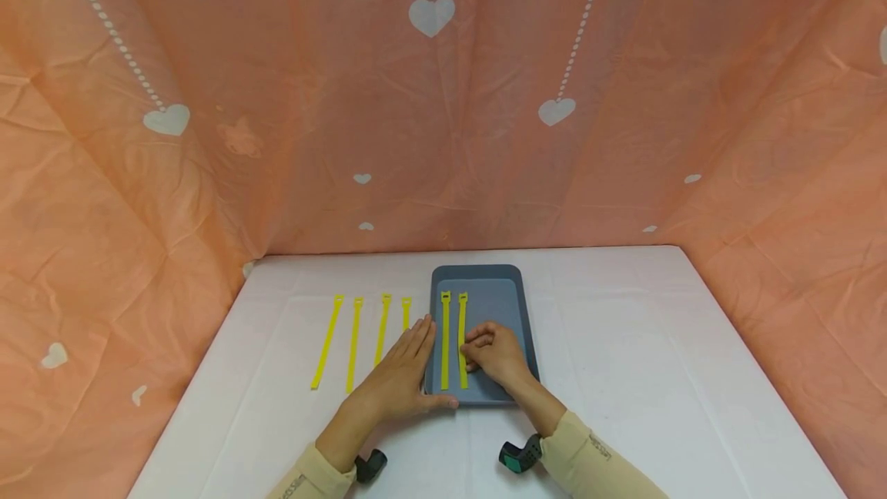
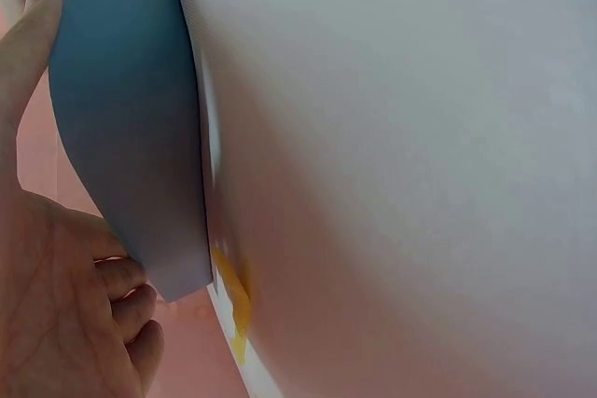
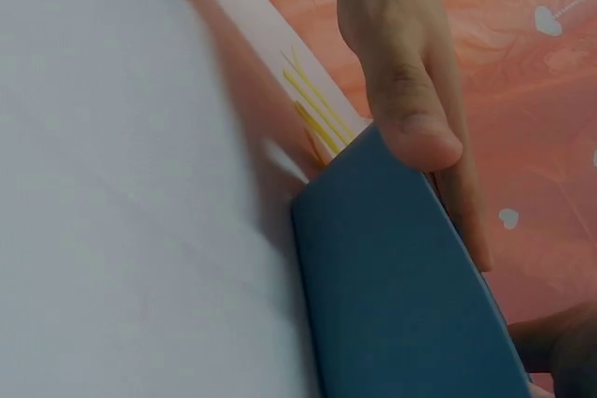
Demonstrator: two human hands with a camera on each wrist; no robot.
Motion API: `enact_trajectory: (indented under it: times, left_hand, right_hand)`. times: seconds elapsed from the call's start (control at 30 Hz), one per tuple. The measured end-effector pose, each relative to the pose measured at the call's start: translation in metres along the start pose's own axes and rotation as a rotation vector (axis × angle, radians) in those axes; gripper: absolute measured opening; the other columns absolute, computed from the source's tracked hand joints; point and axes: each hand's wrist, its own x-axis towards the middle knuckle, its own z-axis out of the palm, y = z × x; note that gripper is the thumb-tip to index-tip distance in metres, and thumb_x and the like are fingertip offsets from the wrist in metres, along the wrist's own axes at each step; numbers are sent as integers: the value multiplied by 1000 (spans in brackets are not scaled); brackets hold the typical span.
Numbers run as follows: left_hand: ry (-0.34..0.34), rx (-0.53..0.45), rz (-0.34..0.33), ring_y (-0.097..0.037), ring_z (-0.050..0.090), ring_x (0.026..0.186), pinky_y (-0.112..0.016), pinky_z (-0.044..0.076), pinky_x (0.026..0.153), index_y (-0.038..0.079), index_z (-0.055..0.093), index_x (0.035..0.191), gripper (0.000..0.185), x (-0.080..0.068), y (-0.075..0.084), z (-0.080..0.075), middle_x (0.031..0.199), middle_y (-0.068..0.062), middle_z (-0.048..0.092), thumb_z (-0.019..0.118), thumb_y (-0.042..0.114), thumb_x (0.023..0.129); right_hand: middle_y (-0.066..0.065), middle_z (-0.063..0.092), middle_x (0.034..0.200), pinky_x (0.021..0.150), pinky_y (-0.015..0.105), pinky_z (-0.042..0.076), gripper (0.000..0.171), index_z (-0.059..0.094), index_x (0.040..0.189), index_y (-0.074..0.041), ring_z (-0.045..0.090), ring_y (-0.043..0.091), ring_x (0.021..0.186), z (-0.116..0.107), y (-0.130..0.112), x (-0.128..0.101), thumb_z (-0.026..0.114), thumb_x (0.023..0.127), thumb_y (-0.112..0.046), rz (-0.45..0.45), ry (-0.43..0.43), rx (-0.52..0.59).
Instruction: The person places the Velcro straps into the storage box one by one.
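A blue-grey tray (image 1: 509, 306) lies on the white table (image 1: 624, 345) with two yellow straps in it. My right hand (image 1: 493, 351) is inside the tray, its fingers curled and pinching the right-hand strap (image 1: 462, 314) near its lower half. The other strap (image 1: 445, 337) lies just left of it. My left hand (image 1: 405, 368) rests flat on the table against the tray's left wall, thumb along the front rim. In the left wrist view the palm (image 2: 47, 314) touches the tray (image 2: 121, 137). In the right wrist view the left thumb (image 3: 410, 109) presses the tray's rim (image 3: 401, 277).
Several more yellow straps (image 1: 355, 341) lie side by side on the table left of the tray; one (image 1: 406, 313) is partly under my left hand. A pink cloth with white hearts (image 1: 443, 98) walls in the table at the back and both sides.
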Motion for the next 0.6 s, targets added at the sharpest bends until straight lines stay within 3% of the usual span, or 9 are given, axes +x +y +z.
enact_trajectory:
  times: [0.6]
  left_hand:
    - [-8,-18,-5,-34,6,166,-51,17,132,-2,13,169,129,-1,1,-2,179,-18,5,73,77,87]
  right_hand:
    - [15,72,82,57,36,63,15,66,103,8,69,18,57,1,-4,4,77,92,8,-20,-69,-73]
